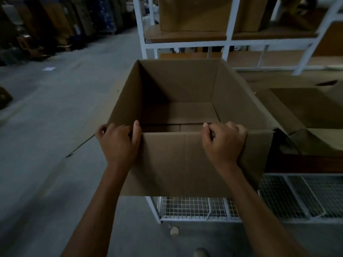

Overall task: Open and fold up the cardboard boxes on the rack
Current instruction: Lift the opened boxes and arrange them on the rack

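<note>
Both hands clamped on the near top rim of the open cardboard box (178,164), nothing loose. Left hand (118,141) sits at the near-left corner: thumb hooked over the rim into the box, the other fingers wrapped round the corner's outer side. Right hand (224,143) is further along the same rim, toward the near-right corner, thumb over the edge and fingers curled tight at the rim. Can't see the fingertips on either hand.

Box fills the centre of the frame, top open, all four walls up. Bottom flaps are closed, with the seam showing across the floor of the box. It overlaps the left front corner of the white rack (141,34). Can't tell if it rests on the shelf or hangs from the hands.

Around it:
- second cardboard box (194,13) on the upper shelf, top centre
- slumped cardboard (306,112) just right of the held box, touching its near-right corner
- wire mesh shelf (194,206) below, lower centre to right
- concrete floor (46,127) across the left half
- small cardboard scrap (174,230) on the floor by the rack foot
- dark stacked goods (37,25), upper left

Both forearms are bare, coming up from the bottom edge and angling inward. Wrists are roughly straight, backs of the hands toward the camera.
</note>
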